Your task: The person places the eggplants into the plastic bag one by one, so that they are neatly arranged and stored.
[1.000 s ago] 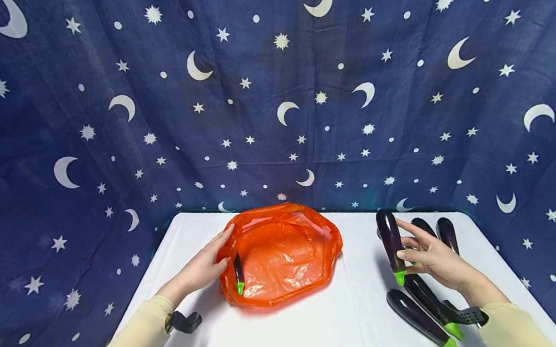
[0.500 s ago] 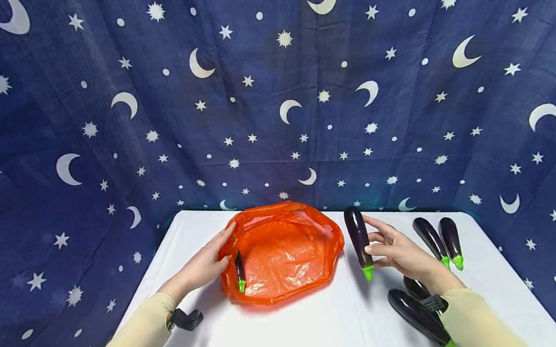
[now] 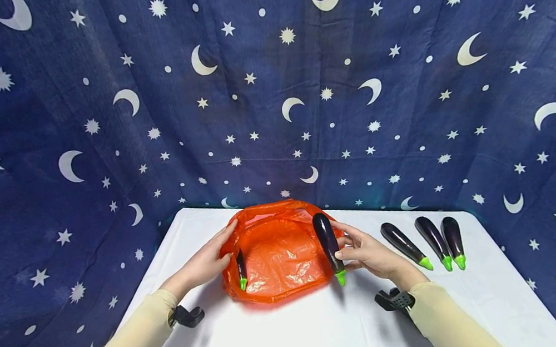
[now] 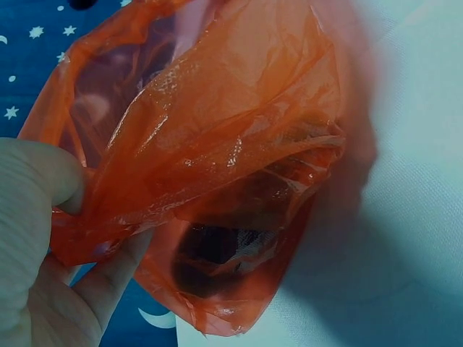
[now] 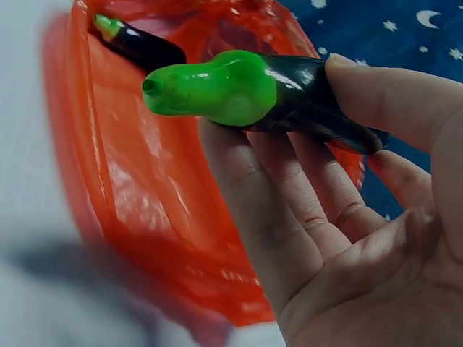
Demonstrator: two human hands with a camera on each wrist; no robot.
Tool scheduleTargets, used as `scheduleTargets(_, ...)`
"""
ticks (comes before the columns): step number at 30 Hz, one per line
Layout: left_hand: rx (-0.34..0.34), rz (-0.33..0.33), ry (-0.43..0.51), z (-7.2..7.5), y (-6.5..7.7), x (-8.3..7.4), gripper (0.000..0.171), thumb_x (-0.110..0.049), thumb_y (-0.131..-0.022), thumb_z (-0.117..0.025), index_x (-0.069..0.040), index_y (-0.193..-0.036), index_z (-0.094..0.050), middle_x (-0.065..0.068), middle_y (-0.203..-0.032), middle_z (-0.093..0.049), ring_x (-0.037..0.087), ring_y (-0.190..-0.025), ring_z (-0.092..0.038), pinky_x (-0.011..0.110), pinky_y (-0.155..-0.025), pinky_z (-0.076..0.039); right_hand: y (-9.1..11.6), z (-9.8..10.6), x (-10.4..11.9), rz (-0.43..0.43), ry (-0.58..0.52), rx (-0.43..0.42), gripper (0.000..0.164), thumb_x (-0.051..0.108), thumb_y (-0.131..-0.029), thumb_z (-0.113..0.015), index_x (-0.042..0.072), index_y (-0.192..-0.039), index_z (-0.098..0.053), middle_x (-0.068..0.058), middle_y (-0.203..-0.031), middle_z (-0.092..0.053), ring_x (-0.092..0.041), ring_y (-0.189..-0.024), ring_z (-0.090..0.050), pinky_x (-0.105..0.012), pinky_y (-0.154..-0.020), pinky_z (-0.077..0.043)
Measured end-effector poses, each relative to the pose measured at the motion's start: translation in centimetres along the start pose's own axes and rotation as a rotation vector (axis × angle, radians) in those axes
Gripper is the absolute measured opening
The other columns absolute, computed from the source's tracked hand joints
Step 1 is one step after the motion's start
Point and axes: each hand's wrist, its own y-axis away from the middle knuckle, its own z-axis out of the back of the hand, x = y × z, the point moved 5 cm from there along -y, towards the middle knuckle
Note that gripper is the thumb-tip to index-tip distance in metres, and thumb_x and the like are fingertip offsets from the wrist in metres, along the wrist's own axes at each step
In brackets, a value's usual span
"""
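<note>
My right hand (image 3: 370,253) grips a dark purple eggplant (image 3: 327,238) with a bright green stem, thumb on one side and fingers on the other. The eggplant overlaps the right rim of an orange plastic bag (image 3: 282,254), whose mouth gapes wide. At the bag's left rim, my left hand (image 3: 201,267) pinches the thin plastic between thumb and fingers, as the left wrist view of the bag (image 4: 210,152) shows. Inside the bag, by that hand, lies another eggplant (image 3: 241,269). From the right wrist, the held eggplant's green cap (image 5: 217,87) points toward the bag's near side.
Three eggplants lie side by side at the right on the white table (image 3: 274,341): a left one (image 3: 404,244), a middle one (image 3: 432,239) and a right one (image 3: 452,239). A blue curtain (image 3: 256,47) with moons and stars hangs behind the table.
My right hand has carried the eggplant leftward from the right-hand group to the bag's right rim. The two front eggplants are now hidden behind my right arm. My left hand stays on the bag.
</note>
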Motion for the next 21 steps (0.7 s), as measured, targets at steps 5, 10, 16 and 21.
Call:
scheduleTargets(5, 0.003, -0.001, 0.002, 0.0, 0.0, -0.1, 0.083, 0.003, -0.094, -0.06, -0.014, -0.165, -0.021, 0.017, -0.166, -0.025, 0.036, -0.151, -0.026, 0.053, -0.121, -0.022, -1.7, -1.5, -0.7, -0.021, 0.013, 0.036, 0.082, 0.001, -0.095, -0.066, 0.019, -0.164, -0.025, -0.016, -0.121, -0.06, -0.024, -0.095, -0.071, -0.046, -0.08, -0.061)
scheduleTargets(10, 0.004, 0.001, 0.008, 0.0, 0.0, -0.1, 0.083, 0.003, -0.095, -0.06, -0.014, -0.165, -0.02, 0.017, -0.167, -0.024, 0.035, -0.151, -0.025, 0.053, -0.121, -0.022, -3.2, -3.0, -1.1, -0.056, -0.003, 0.061, 0.084, 0.0, -0.095, -0.068, 0.022, -0.164, -0.026, -0.02, -0.124, -0.059, -0.027, -0.095, -0.072, -0.046, -0.082, -0.06)
scheduleTargets(16, 0.005, 0.004, 0.002, 0.0, -0.1, -0.2, 0.082, 0.003, -0.095, -0.06, -0.014, -0.165, -0.021, 0.017, -0.166, -0.025, 0.036, -0.151, -0.026, 0.053, -0.121, -0.022, -5.3, -4.8, -1.5, -0.115, 0.018, 0.042, 0.084, 0.004, -0.092, -0.073, 0.028, -0.162, -0.032, -0.021, -0.126, -0.06, -0.031, -0.098, -0.072, -0.051, -0.082, -0.06)
scheduleTargets(21, 0.004, 0.008, -0.003, -0.1, -0.1, 0.0, 0.083, 0.002, -0.095, -0.06, -0.016, -0.165, -0.021, 0.018, -0.166, -0.025, 0.036, -0.151, -0.026, 0.053, -0.12, -0.023, -7.7, -6.1, -2.1, -0.142, 0.088, 0.016, 0.083, 0.011, -0.091, -0.077, 0.03, -0.161, -0.035, -0.018, -0.127, -0.062, -0.031, -0.104, -0.069, -0.051, -0.083, -0.06)
